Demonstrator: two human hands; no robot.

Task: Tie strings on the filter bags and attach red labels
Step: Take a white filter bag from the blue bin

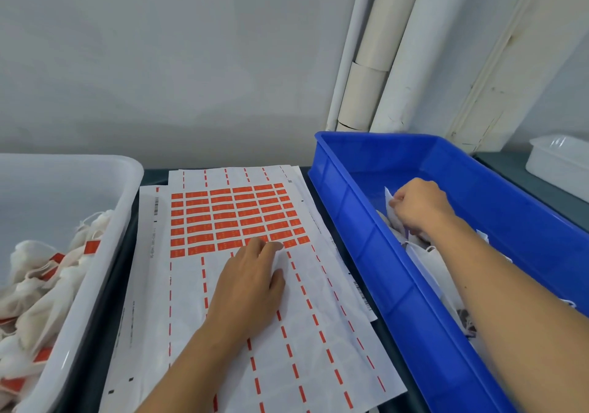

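Packing workshop: plastic bins (446, 253), label sheets (236, 215).

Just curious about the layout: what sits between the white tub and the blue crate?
The head view shows overlapping label sheets lying between the white tub and blue crate, partly filled with red labels; the left hand rests on them.

1. Blue bin (360, 208), right: hard plastic, smooth, slight sheen.
2. White tub (105, 221), left: plastic, smooth, semi-gloss.
3. Label sheets (318, 333), centre: white paper backing, smooth, faint sheen.
4. Red labels (236, 218): paper stickers, flat matt.
5. Filter bags (41, 294), in the tub: off-white cloth, soft, wrinkled, matt.
6. Small tray (557, 164), far right: translucent white plastic, glossy.
7. Pipes (404, 55), far: white, scuffed, matt.
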